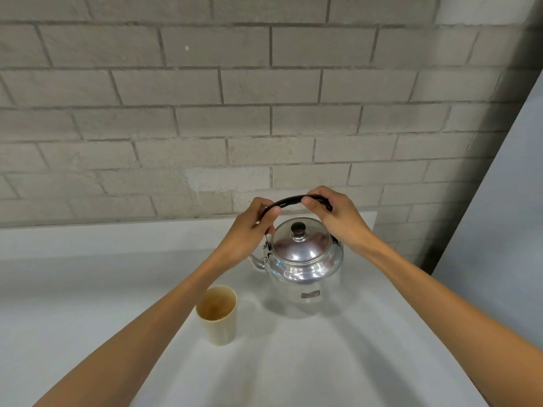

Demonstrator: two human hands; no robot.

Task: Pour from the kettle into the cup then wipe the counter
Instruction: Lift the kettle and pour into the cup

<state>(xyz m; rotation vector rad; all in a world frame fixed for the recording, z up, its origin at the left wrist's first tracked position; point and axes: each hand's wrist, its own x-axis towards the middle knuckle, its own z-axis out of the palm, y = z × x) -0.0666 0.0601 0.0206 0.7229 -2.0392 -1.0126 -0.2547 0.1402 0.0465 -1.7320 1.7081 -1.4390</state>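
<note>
Steel domed kettle (305, 259) standing, unpoured | my left hand (249, 230), right hand (338, 218) clamped on black handle (289, 200) | tan plastic cup (217, 314) beside | wiping pending

Soft even light, glare on kettle (305, 259) (edges bowed)

No legible text, brand, number or sign is present. The only candidate marking is a small rectangular label (310, 294) on the lower front of the kettle (305, 268); its surface is blurred and reflective, and no characters can be made out. The cup (217, 314), the counter (88, 289) and the brick wall (205, 113) carry no readable print.
</note>
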